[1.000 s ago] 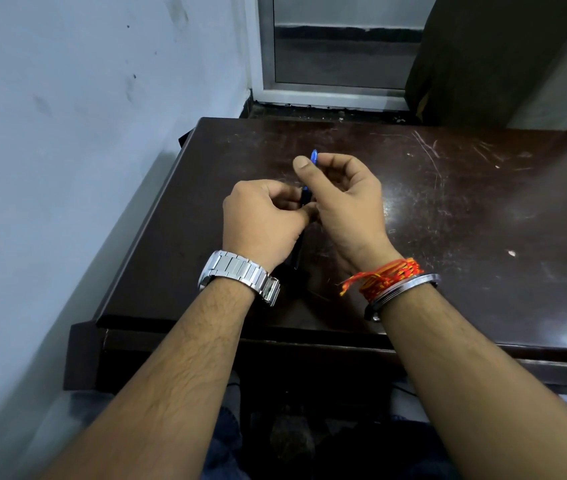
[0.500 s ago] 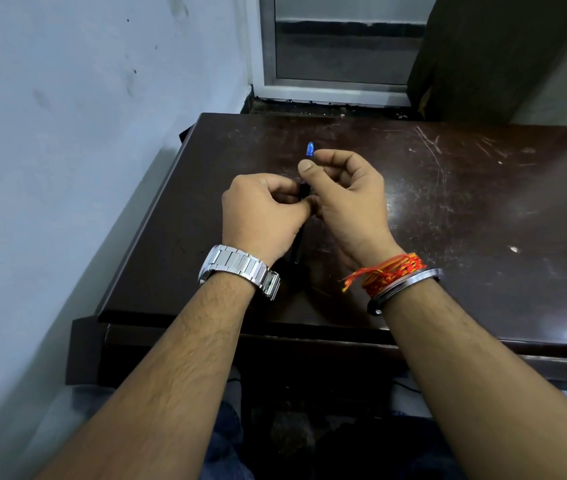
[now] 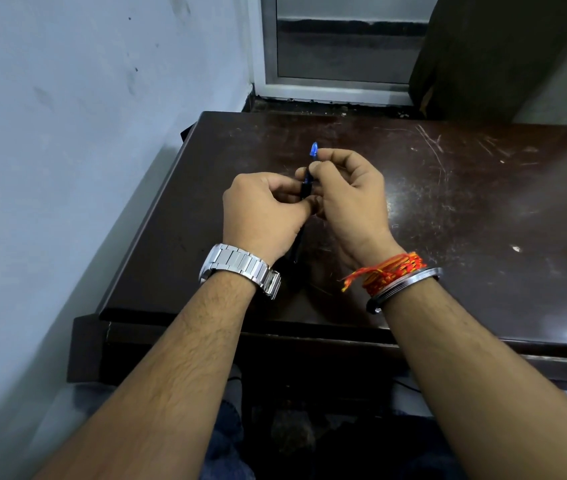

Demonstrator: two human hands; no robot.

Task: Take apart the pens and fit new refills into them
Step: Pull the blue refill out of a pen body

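Observation:
I hold a dark pen (image 3: 305,188) with a blue upper end over the brown table (image 3: 465,209). My left hand (image 3: 261,213) grips the dark barrel low down, fingers curled round it. My right hand (image 3: 348,192) pinches the upper part between thumb and forefinger, and the blue tip pokes out above the fingers. The barrel's lower end shows below my left hand, near the wrist; the middle of the pen is hidden by my fingers.
The table's left edge runs along a pale wall (image 3: 67,168). Behind the table stand a window frame (image 3: 337,84) and a dark panel (image 3: 504,57). Scratches mark the tabletop; a small white speck (image 3: 516,249) lies at the right.
Both hands stay together on the pen. The blue tip now sticks out slightly further above my right fingers, and a bit more of the barrel shows between the hands.

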